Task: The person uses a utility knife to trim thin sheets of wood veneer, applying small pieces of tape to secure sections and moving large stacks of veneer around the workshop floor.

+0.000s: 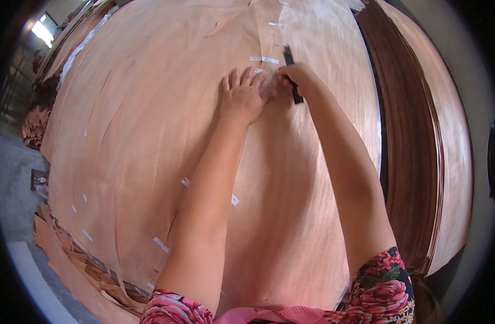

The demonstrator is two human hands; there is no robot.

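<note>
A large pale wooden veneer sheet (145, 135) fills the middle, split by seams and dotted with short white tape strips (263, 59). My left hand (242, 94) lies on it with fingers spread, beside a seam and just below some tape; its thumb is blurred. Just to its right, my right hand (296, 78) grips a long, narrow black tool (287, 54), held lengthwise, tilted slightly left at its top. The tool's upper tip is blurred, and I cannot tell whether it touches the sheet.
At the right lies a stack of dark and pale veneer sheets (404, 135) with layered edges. More stacked veneer (74, 27) stands at the upper left, with torn scraps (37, 124) below it and along the lower left edge. Grey floor (15, 178) shows at the far left.
</note>
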